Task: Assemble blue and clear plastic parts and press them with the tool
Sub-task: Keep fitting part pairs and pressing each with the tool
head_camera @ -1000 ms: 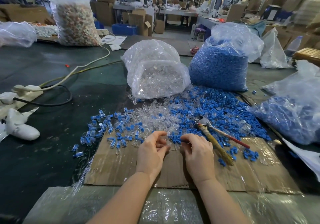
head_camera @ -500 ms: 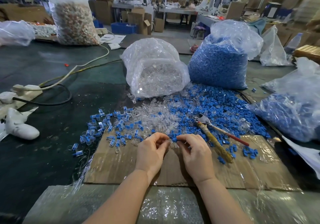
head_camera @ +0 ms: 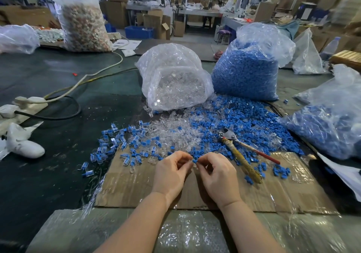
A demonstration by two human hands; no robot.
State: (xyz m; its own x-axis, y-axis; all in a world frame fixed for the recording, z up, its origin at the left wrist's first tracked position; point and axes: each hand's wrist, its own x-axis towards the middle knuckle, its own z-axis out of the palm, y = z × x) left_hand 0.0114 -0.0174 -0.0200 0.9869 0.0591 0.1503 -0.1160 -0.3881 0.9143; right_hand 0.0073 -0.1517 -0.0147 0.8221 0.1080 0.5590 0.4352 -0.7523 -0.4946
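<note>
Blue part [head_camera: 194, 161] sits pinched between both hands, just above the cardboard sheet [head_camera: 136, 186] at the counter's [head_camera: 58, 155] near edge. Left hand [head_camera: 171, 174] and right hand [head_camera: 218, 176] have fingers curled, fingertips meeting at the part; whether a clear piece is in the pinch too, can't tell. Pressing tool [head_camera: 241, 156] lies untouched on the cardboard just right of the right hand, metal head toward the loose parts, one handle wrapped in tape, one red. Loose pile of blue parts [head_camera: 234, 123] and clear parts [head_camera: 172, 133] is spread beyond the hands. Assembled blue-and-clear pieces [head_camera: 117, 141] are scattered to the left. Bag of clear parts [head_camera: 173, 77] and bag of blue parts [head_camera: 248, 65] stand behind the pile, touching it. Another blue-filled bag [head_camera: 330, 123] is far right.
</note>
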